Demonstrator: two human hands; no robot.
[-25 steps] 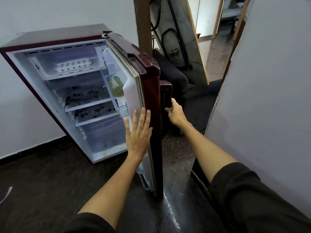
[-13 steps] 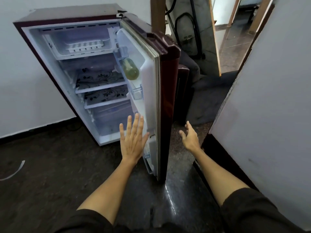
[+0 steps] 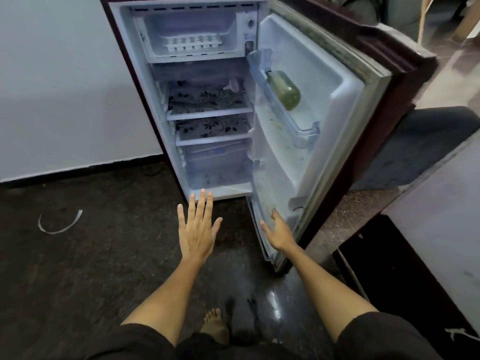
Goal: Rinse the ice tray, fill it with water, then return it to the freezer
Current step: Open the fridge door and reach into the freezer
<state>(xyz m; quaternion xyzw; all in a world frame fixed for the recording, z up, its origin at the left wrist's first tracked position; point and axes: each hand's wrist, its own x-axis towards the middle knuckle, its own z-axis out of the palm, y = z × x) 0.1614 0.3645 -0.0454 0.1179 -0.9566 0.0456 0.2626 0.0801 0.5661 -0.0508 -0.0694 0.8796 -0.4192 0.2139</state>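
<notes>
Floor point(image 3: 104, 268): dark speckled stone, polished, with a bright glare patch at 5 o'clock near the person's bare foot point(image 3: 214, 326). A pale curved strip point(image 3: 58, 224) lies loose on it at 9 o'clock. A plain white wall point(image 3: 59, 87) with a dark skirting band fills the 10 o'clock quarter. A pale cabinet side point(image 3: 441, 229) closes off 3 to 4 o'clock.

Refrigerator point(image 3: 124, 74): small, maroon-cased, at 12 o'clock, its door point(image 3: 324, 105) swung wide toward 2 o'clock. The freezer compartment point(image 3: 192, 35) sits at the top of the cavity, front open. The ice tray point(image 3: 192, 42), white, rests flat inside it. Below are two shelves with floral liners point(image 3: 207, 100) and a clear crisper drawer point(image 3: 215, 162). A greenish bottle point(image 3: 284, 89) lies tilted in the upper door rack point(image 3: 285, 100).

Left hand point(image 3: 198, 229): held flat, fingers straight and slightly spread, gripping nothing, in front of the cabinet's lower edge. Right hand point(image 3: 279, 232): fingers relaxed and apart, holding nothing, in front of the door's lower inner liner; contact cannot be determined. Both forearms are bare below dark sleeves point(image 3: 389, 339).

Nothing stands between the hands and the freezer compartment.
</notes>
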